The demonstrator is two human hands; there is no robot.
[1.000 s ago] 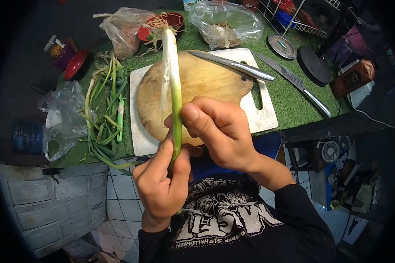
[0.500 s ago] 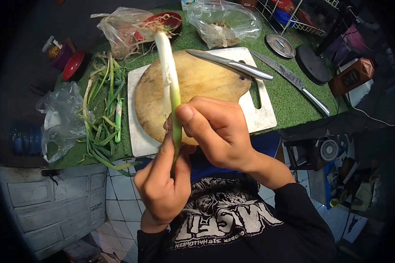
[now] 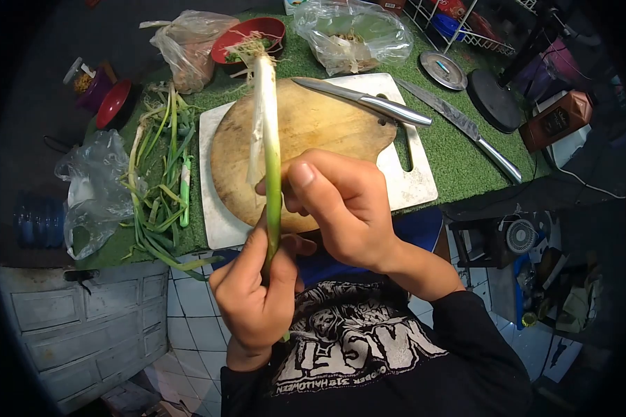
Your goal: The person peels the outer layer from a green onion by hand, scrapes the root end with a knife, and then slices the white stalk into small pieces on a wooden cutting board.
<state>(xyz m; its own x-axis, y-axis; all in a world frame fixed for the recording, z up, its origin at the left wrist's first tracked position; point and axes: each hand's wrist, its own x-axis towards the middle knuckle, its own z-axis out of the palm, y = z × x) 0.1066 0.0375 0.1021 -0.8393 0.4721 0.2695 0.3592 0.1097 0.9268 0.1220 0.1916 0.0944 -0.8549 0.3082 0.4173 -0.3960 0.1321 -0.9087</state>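
My left hand is closed around the green lower part of a spring onion, which stands nearly upright with its root end at the top. A pale outer layer hangs loose along the left side of the white stem. My right hand is curled beside the stalk, its thumb bent and a fingertip showing behind the stem near the loose layer's end. What its fingers hold is hidden. Behind the hands lies a round wooden board on a white cutting board.
A knife rests across the boards, and a larger knife lies on the green mat to the right. More spring onions and a plastic bag are on the left. Behind are a red bowl and bagged items.
The spring onion tilts slightly differently, its roots a little lower. My right thumb has come away from the stalk, and the pale outer layer hangs more apart from the stem.
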